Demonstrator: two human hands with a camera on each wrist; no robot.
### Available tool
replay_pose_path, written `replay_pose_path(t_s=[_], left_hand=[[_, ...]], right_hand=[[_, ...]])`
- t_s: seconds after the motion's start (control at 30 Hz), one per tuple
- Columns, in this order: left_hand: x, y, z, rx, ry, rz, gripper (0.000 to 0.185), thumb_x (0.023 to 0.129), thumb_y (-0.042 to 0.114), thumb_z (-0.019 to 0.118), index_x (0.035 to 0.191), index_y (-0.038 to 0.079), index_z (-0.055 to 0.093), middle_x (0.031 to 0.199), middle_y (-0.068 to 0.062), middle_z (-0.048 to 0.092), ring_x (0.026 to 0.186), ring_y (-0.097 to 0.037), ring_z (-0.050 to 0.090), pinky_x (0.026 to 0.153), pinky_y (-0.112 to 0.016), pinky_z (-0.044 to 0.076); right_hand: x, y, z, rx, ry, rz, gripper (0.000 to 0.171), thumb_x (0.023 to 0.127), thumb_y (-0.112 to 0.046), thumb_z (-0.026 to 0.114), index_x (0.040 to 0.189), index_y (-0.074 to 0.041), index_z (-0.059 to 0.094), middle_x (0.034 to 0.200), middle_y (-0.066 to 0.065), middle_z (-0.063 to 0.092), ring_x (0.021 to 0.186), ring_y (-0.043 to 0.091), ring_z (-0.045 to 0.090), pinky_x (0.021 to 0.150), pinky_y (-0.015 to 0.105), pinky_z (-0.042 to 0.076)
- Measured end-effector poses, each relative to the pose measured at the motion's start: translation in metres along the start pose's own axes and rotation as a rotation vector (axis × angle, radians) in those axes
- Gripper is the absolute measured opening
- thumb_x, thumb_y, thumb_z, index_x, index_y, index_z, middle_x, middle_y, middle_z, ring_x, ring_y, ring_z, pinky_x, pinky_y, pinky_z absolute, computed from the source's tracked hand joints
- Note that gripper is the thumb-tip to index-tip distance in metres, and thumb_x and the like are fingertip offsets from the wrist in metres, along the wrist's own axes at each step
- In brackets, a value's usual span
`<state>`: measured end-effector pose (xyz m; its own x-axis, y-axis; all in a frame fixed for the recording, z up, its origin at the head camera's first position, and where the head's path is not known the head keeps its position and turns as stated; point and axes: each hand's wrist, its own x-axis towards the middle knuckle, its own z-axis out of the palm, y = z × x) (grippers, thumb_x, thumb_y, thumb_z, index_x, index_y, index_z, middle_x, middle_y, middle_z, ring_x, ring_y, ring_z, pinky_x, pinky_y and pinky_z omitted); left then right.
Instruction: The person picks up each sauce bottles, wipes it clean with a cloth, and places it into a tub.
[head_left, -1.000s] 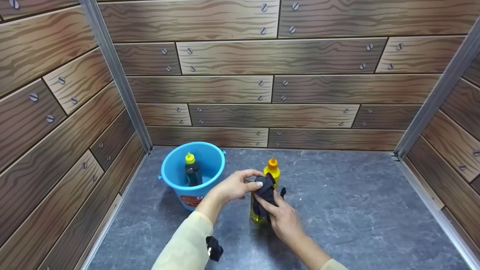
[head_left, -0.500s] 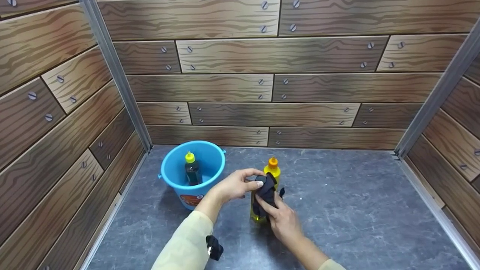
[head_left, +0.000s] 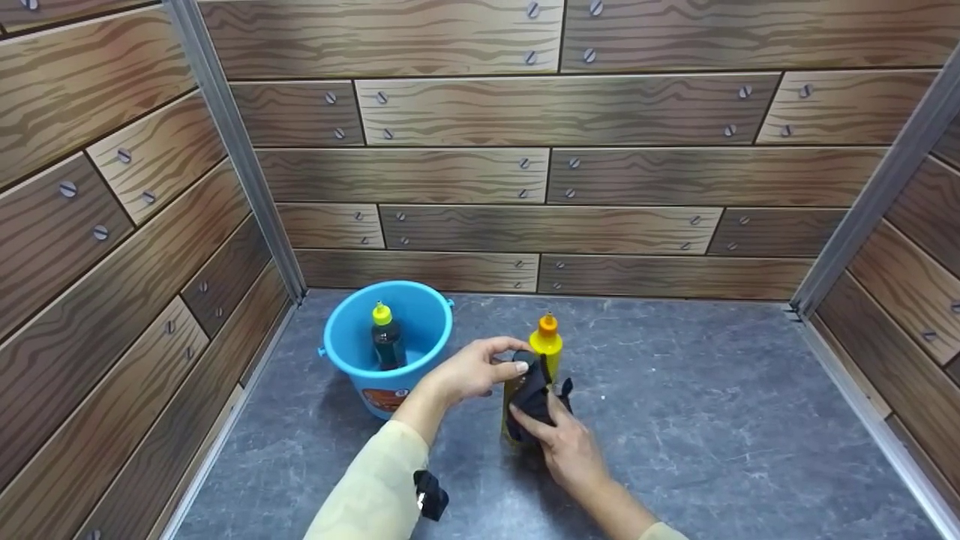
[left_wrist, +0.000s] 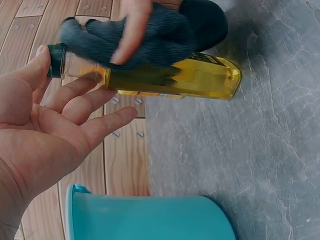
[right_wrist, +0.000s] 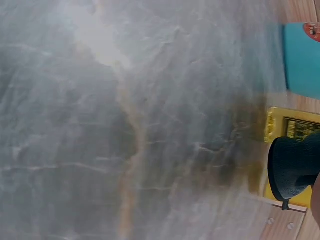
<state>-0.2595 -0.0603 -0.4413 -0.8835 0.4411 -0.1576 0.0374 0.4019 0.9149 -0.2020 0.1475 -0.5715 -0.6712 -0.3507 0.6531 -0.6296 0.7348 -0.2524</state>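
Note:
A clear bottle of yellow oil [left_wrist: 205,82] stands upright on the grey floor. My left hand [head_left: 465,371] pinches its dark green cap [left_wrist: 56,61] between thumb and fingers, the other fingers spread beside the neck. In my right hand [head_left: 574,450] is a bunched dark cloth [left_wrist: 160,37], which lies against the bottle's side and partly covers it. The cloth's exact shape cannot be told. At the edge of the right wrist view, the lower part of the bottle shows its label, with a dark end of the cloth in front.
Just behind the oil stands a yellow bottle with an orange cap [head_left: 546,343]. To the left is a blue bucket [head_left: 421,322] holding a dark bottle with a yellow cap [head_left: 388,346]. Wood-patterned walls [head_left: 465,229] enclose the back and sides.
The cloth has shifted and refolded around the bottle's side, its loose end now higher at the right. My right hand has moved only slightly, and the left still holds the cap.

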Motion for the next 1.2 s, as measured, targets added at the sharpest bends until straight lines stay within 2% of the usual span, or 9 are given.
replay_pose_path(t_s=[0.13, 0.43, 0.6, 0.8, 0.93, 1.2], left_hand=[[0.000, 0.000, 0.000, 0.001, 0.001, 0.001, 0.036, 0.107, 0.035, 0.065, 0.142, 0.026, 0.067, 0.148, -0.006, 0.061, 0.130, -0.034, 0.060, 0.101, -0.064, 0.052], [-0.001, 0.001, -0.001, -0.009, -0.003, -0.005, 0.037, 0.108, 0.035, 0.065, 0.144, 0.024, 0.066, 0.140, -0.005, 0.065, 0.126, -0.030, 0.062, 0.101, -0.063, 0.052], [-0.001, 0.001, 0.000, -0.006, 0.002, -0.003, 0.037, 0.108, 0.034, 0.065, 0.143, 0.024, 0.066, 0.137, -0.003, 0.068, 0.125, -0.030, 0.063, 0.100, -0.062, 0.053], [-0.001, 0.001, 0.000, -0.001, 0.009, -0.003, 0.034, 0.107, 0.035, 0.065, 0.141, 0.028, 0.068, 0.144, -0.005, 0.063, 0.127, -0.031, 0.062, 0.100, -0.062, 0.053], [-0.002, 0.000, 0.000, -0.004, 0.013, -0.004, 0.034, 0.107, 0.035, 0.066, 0.141, 0.027, 0.068, 0.141, -0.004, 0.065, 0.126, -0.031, 0.062, 0.100, -0.063, 0.053], [-0.002, 0.001, 0.001, 0.000, 0.014, -0.004, 0.035, 0.107, 0.034, 0.066, 0.141, 0.026, 0.067, 0.139, -0.003, 0.067, 0.127, -0.031, 0.062, 0.100, -0.063, 0.053]], right_hand=[[-0.003, 0.000, 0.002, -0.005, -0.044, 0.028, 0.065, 0.083, 0.005, 0.082, 0.132, -0.038, 0.076, 0.143, 0.034, 0.058, 0.117, 0.049, 0.067, 0.082, 0.056, 0.061], [-0.003, 0.001, 0.004, -0.011, -0.047, 0.035, 0.070, 0.083, 0.007, 0.081, 0.134, -0.040, 0.075, 0.144, 0.030, 0.059, 0.113, 0.047, 0.069, 0.079, 0.055, 0.061], [-0.005, 0.002, 0.006, -0.015, -0.029, 0.021, 0.068, 0.081, 0.006, 0.082, 0.132, -0.039, 0.076, 0.143, 0.031, 0.060, 0.112, 0.048, 0.069, 0.078, 0.056, 0.061], [-0.011, 0.006, 0.011, -0.019, 0.017, -0.031, 0.068, 0.076, 0.006, 0.084, 0.129, -0.037, 0.078, 0.137, 0.028, 0.064, 0.108, 0.045, 0.071, 0.075, 0.053, 0.062], [-0.010, 0.006, 0.012, -0.005, 0.019, -0.036, 0.070, 0.076, 0.007, 0.084, 0.129, -0.037, 0.078, 0.138, 0.028, 0.064, 0.109, 0.045, 0.071, 0.077, 0.052, 0.062], [-0.012, 0.004, 0.009, -0.011, -0.050, 0.008, 0.068, 0.078, 0.008, 0.080, 0.129, -0.037, 0.078, 0.134, 0.040, 0.060, 0.119, 0.051, 0.066, 0.085, 0.057, 0.060]])
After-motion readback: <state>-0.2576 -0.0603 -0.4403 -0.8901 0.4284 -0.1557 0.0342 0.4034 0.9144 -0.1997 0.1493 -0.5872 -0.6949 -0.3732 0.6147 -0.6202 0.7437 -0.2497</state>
